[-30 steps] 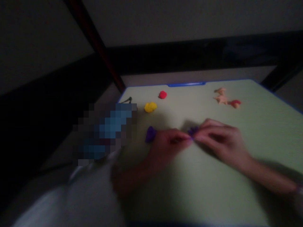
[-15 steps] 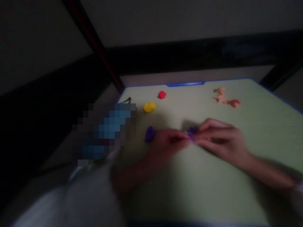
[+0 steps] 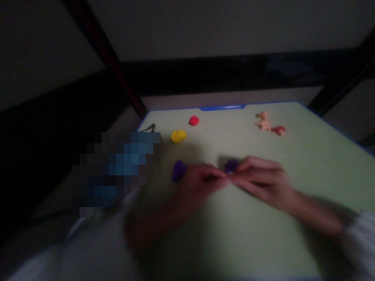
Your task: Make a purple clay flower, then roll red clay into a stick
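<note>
Worktop: a pale green, blue-edged board [image 3: 322, 164], with a blue plastic strip [image 3: 222, 107] along its far edge.
Right hand [image 3: 266, 179]: thumb and finger pinched closed, seemingly on the dark purple, lobed, clay-like piece.
Left hand [image 3: 193, 183]: fingertips closed and meeting the right hand's; what lies between them is too blurred to tell.
Beige cluster: two beige, clay-like pieces [image 3: 265, 125] with a red-topped beige one [image 3: 280, 130], far right.
Yellow: a rounded, clay-like lump [image 3: 178, 136], far left.
Purple: a smooth, folded clay-like lump [image 3: 178, 171], just beside the left hand's outer side.
Lobed piece: the dark purple, lobed, clay-like piece [image 3: 231, 166], just beyond the meeting fingertips.
Red: a small, bumpy clay-like ball [image 3: 193, 120], farther off than the yellow lump.
Change: more of the lobed piece shows past the fingers; the pinch looks the same, so the fine handwork seems to go on. The other pieces keep their layout.
</note>
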